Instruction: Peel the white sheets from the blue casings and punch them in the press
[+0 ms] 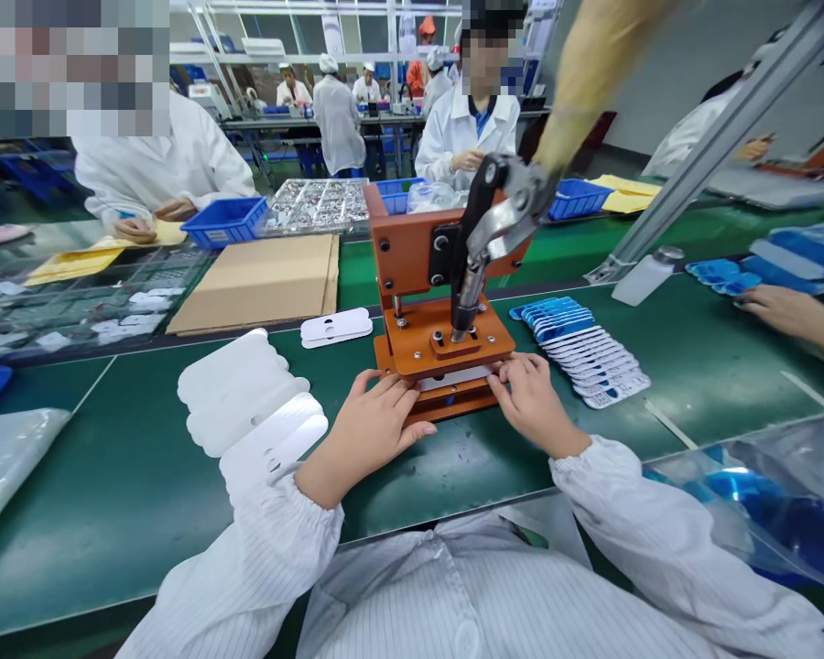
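Observation:
An orange-brown hand press with a long lever stands in front of me on the green bench. A white flat plate lies in the gap under its upper plate. My left hand is at the plate's left end, fingers stretched along the press edge and thumb spread apart. At the other end, the fingertips of my right hand are closed on the plate's edge. Left of the press lie a spread of white plates and two small white plates. A fanned row of blue-and-white plates lies to the right.
Cardboard sheets and blue bins are beyond the bench edge. A white bottle stands near a slanted metal post. Another person's hand touches blue pieces at right. A plastic bag lies at left. Co-workers sit opposite.

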`<state>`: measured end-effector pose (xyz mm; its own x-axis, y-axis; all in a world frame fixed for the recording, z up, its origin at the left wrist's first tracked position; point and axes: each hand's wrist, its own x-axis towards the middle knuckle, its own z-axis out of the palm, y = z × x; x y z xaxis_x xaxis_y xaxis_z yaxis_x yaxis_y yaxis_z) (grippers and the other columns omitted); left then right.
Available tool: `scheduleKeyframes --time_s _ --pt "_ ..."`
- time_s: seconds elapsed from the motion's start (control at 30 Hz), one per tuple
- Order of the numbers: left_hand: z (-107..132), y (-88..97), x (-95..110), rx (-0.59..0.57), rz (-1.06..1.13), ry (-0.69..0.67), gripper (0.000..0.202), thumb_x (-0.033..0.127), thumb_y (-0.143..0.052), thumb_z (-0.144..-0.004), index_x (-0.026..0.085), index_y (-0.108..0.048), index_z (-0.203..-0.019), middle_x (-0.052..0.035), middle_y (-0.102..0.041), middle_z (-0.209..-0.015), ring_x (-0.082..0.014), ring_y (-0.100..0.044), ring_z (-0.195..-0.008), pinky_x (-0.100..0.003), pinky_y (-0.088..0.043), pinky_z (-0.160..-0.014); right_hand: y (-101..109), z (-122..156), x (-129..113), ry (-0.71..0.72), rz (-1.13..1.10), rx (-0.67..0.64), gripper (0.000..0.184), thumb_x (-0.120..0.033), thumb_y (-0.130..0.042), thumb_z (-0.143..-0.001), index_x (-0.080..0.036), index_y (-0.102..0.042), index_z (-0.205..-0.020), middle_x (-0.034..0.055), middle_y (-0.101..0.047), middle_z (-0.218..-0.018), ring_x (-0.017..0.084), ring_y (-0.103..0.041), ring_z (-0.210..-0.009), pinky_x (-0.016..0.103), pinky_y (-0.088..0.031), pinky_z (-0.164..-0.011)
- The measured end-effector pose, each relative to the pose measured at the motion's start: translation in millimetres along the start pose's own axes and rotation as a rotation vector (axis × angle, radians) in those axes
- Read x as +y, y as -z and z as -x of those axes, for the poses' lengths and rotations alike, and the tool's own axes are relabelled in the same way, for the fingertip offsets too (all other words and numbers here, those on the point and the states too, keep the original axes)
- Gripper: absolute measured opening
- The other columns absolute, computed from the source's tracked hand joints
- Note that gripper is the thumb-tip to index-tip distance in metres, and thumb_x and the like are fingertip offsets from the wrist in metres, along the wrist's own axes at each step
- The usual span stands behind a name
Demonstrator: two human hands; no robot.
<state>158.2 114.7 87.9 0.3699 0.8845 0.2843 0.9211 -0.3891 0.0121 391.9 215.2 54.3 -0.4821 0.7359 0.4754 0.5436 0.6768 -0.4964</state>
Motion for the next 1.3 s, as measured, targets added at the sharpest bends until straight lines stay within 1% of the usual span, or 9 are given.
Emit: scheduleKeyframes --time_s 0.1,0.2,0.33,0.47,0.57,0.73,0.87,1.07,1.3 --pt "-7 2.9 10 -0.005 -0.043 0.039 0.052 0.058 -0.037 -0.087 0.013 -0.063 -0.088 -0.0137 -0.069 -0.090 -0.0286 -0.060 -0.094 -0.047 -0.035 -0.092 5 -5 -1 -0.055 -0.144 -0.036 0.016 -0.024 -0.050 -0.085 -0.024 -0.039 -0.074 0.0086 -0.062 -0.091 0.031 -0.057 -0.102 0.055 -0.039 -0.088" --pt "-7 3.5 13 -0.009 -0.024 0.085 0.049 0.056 -0.038 -0.088 0.013 -0.062 -0.090 -0.0142 -0.068 -0.093 -0.0290 -0.059 -0.097 -0.049 -0.035 -0.092 23 -26 7 -0.054 -0.273 -0.112 0.022 -0.022 -0.058 -0.079 -0.023 -0.042 -0.065 0.0016 -0.064 -0.077 0.023 -0.065 -0.079 0.040 -0.052 -0.066" --pt "-4 6.2 10 0.000 -0.014 0.083 0.046 0.052 -0.036 -0.090 0.013 -0.061 -0.092 -0.0131 -0.068 -0.095 -0.0279 -0.060 -0.095 -0.052 -0.034 -0.092 86 -76 10 -0.050 -0.305 -0.161 0.024 -0.023 -0.072 -0.068 -0.018 -0.051 -0.057 -0.0049 -0.056 -0.058 0.013 -0.059 -0.054 0.028 -0.050 -0.055" --pt "0 9.1 5 0.010 0.036 0.090 0.039 0.047 -0.037 -0.092 0.016 -0.062 -0.097 -0.0103 -0.066 -0.106 -0.0252 -0.059 -0.102 -0.050 -0.032 -0.096 157 -132 -50 -0.129 -0.389 0.150 0.034 -0.046 -0.056 -0.083 -0.013 -0.056 -0.073 -0.0015 -0.056 -0.071 0.013 -0.061 -0.070 0.031 -0.050 -0.072" --pt "3 8.5 2 0.027 0.078 0.105 0.033 0.041 -0.039 -0.093 0.019 -0.062 -0.101 -0.0079 -0.065 -0.110 -0.0230 -0.056 -0.107 -0.048 -0.032 -0.098 181 -166 -125 -0.076 -0.523 0.083 0.051 -0.064 -0.047 -0.082 -0.015 -0.056 -0.089 0.0040 -0.061 -0.091 0.020 -0.062 -0.093 0.034 -0.050 -0.081" --pt "6 -1.1 -3 0.099 0.123 0.158 0.028 0.032 -0.038 -0.093 0.022 -0.063 -0.103 -0.0058 -0.065 -0.112 -0.0227 -0.053 -0.113 -0.048 -0.039 -0.096 176 -171 -199 -0.050 -0.848 -0.331 0.054 -0.061 -0.036 -0.088 -0.011 -0.053 -0.098 0.0080 -0.067 -0.071 0.021 -0.066 -0.064 0.036 -0.054 -0.059" --pt "11 -19.8 0 0.195 0.147 0.186 0.030 0.027 -0.035 -0.094 0.020 -0.062 -0.106 -0.0065 -0.063 -0.117 -0.0213 -0.053 -0.116 -0.043 -0.046 -0.097 147 -129 -188 0.117 -0.895 -0.073 0.040 -0.045 -0.044 -0.090 -0.015 -0.053 -0.065 -0.0043 -0.046 -0.041 0.007 -0.042 -0.037 0.019 -0.040 -0.045" --pt "18 -42.7 13 0.495 0.160 0.278 0.035 0.021 -0.031 -0.092 0.022 -0.061 -0.109 -0.0058 -0.068 -0.111 -0.0218 -0.059 -0.112 -0.040 -0.053 -0.094 103 -104 -166 0.416 -1.051 0.352 0.041 -0.042 -0.050 -0.088 -0.019 -0.047 -0.055 -0.0036 -0.039 -0.042 0.009 -0.036 -0.037 0.023 -0.027 -0.039" --pt "28 -47.7 3 0.639 0.396 0.511 0.028 0.029 -0.037 -0.091 0.023 -0.064 -0.093 -0.0079 -0.068 -0.107 -0.0231 -0.064 -0.102 -0.042 -0.058 -0.085 135 -150 -182 0.226 -1.235 0.138 0.036 -0.036 -0.053 -0.086 -0.019 -0.045 -0.055 -0.0061 -0.034 -0.036 0.007 -0.031 -0.030 0.021 -0.026 -0.031"
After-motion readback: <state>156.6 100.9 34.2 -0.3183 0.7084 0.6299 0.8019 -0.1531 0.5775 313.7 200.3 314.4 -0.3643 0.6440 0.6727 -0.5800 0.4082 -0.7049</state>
